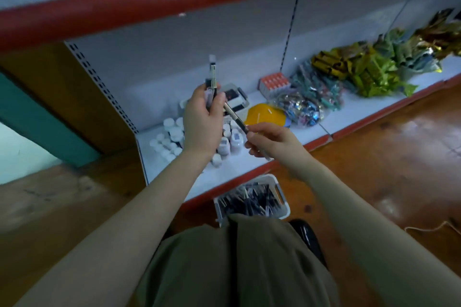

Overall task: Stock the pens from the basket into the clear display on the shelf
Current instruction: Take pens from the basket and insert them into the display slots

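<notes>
The left hand (203, 117) is raised in front of the shelf (249, 157) and its fingers are curled around a small bundle of pens (211, 77), which stand nearly upright and stick out above the fist. The right hand (268, 141) is lower and to the right; its thumb and fingers pinch the dark end of a single pen (235, 118). This pen lies slanted, and its light end reaches up to the left hand, where it touches or nearly touches the thumb; I cannot tell which.

Behind the left hand, on the white shelf, stands the clear display (237, 101), partly hidden, with some dark and white items inside. Below the hands a group of small white-capped bottles (169, 139) stands on the shelf. To the right lie a yellow object (265, 114), a clear bag of shiny colourful items (301, 109), a box with orange tops (274, 83) and a heap of gold and green foil packets (369, 70).

The white basket (282, 198) sits on the wooden floor (389, 157) just in front of the shelf's red edge, filled with many dark pens. The person's olive trousers (237, 264) cover its near side.
</notes>
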`<state>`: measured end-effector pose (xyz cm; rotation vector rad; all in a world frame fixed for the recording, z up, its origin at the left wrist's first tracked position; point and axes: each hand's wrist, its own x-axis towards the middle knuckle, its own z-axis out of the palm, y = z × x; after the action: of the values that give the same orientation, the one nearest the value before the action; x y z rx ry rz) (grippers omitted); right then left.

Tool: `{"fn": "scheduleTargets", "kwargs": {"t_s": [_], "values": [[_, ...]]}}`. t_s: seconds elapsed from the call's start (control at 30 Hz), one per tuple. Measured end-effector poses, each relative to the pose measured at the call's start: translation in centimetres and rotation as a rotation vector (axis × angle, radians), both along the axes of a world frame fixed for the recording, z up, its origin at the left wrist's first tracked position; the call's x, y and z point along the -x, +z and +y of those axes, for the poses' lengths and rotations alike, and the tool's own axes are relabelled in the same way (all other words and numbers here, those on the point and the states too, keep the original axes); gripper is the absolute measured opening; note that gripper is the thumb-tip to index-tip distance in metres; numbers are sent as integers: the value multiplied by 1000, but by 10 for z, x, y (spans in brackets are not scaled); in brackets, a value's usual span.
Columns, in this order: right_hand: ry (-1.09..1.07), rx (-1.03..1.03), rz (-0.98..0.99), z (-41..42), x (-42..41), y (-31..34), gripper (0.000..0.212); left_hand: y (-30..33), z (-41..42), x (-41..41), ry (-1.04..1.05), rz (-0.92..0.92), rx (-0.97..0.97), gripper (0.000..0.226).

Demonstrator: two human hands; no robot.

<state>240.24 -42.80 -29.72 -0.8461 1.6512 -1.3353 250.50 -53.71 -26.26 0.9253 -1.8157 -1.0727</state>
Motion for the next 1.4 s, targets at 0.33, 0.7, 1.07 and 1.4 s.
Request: {"fn": "scheduleTargets", "kwargs": {"t_s": [0.33, 0.7, 1.07, 1.4], "values": [[-142, 470, -575, -39, 22, 142, 16, 111, -18, -19, 60, 250, 36, 8], [-317, 729, -416, -134, 11, 258, 8, 200, -74, -37, 16, 461, -98, 4], [-326, 547, 422, -242, 13, 297, 11, 247, -131, -68, 69, 604, -270, 15], [-144, 470, 664, -271, 3, 296, 19, 244, -146, -67, 70, 534, -221, 14]]}}
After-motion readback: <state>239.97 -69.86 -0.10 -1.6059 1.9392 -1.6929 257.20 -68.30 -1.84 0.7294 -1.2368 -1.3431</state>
